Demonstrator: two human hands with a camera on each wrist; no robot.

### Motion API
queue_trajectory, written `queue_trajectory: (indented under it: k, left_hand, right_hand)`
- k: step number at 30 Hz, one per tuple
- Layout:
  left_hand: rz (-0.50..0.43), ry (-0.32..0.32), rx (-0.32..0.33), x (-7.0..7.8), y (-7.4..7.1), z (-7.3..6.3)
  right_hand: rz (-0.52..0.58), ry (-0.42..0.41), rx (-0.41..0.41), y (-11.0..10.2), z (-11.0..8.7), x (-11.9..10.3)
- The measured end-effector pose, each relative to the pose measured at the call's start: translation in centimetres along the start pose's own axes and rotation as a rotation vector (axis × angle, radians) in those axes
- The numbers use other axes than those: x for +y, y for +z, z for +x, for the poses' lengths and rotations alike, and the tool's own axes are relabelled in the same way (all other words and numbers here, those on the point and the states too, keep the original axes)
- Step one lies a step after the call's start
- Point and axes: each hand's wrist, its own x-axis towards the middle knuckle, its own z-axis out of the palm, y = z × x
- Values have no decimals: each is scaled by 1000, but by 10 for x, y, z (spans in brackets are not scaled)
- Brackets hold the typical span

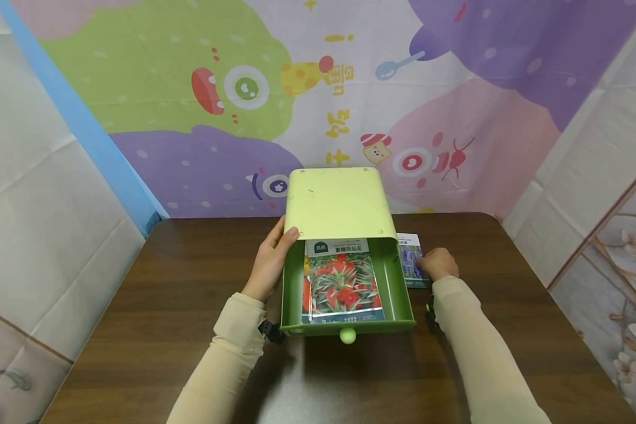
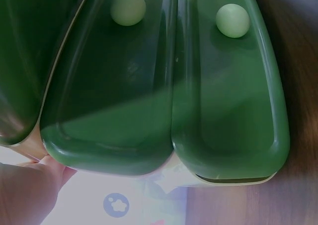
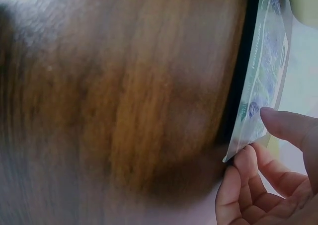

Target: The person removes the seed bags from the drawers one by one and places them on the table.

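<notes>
A pale green drawer cabinet (image 1: 339, 203) stands with its top drawer (image 1: 397, 288) pulled out. Inside the drawer lie seed packets, the upper seed packet (image 1: 344, 280) printed with red flowers. My left hand (image 1: 270, 262) rests along the cabinet's left side, thumb at the front top corner; in the left wrist view only part of the hand (image 2: 30, 190) shows. To the right of the cabinet, my right hand (image 1: 440, 263) pinches the edge of a seed packet with purple flowers (image 1: 410, 262). The right wrist view shows my thumb over the face of this packet (image 3: 266, 71), fingers bent underneath.
Below the opened drawer, the left wrist view shows two closed dark green drawer fronts with a pale round knob (image 2: 128, 9) and another knob (image 2: 232, 20). The brown wooden table (image 1: 180, 282) ends at a cartoon-printed curtain (image 1: 164, 88) behind.
</notes>
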Motion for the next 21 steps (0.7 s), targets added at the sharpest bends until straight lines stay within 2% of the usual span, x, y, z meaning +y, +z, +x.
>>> queue_trajectory:
  k: [3, 7, 14, 18, 21]
  left_hand:
    - [-7, 0, 0, 0, 0, 0]
    - [-12, -1, 2, 1, 0, -1]
    - [-9, -15, 5, 2, 0, -1]
    - [-14, -18, 1, 2, 0, 0]
    - [-13, -20, 2, 1, 0, 0]
  right_hand:
    - [-4, -10, 2, -2, 1, 0]
    - [34, -69, 26, -10, -2, -3]
    - [218, -170, 31, -29, -13, -16]
    - [278, -248, 61, -39, -21, -27]
    - [269, -328, 111, -46, -30, -37]
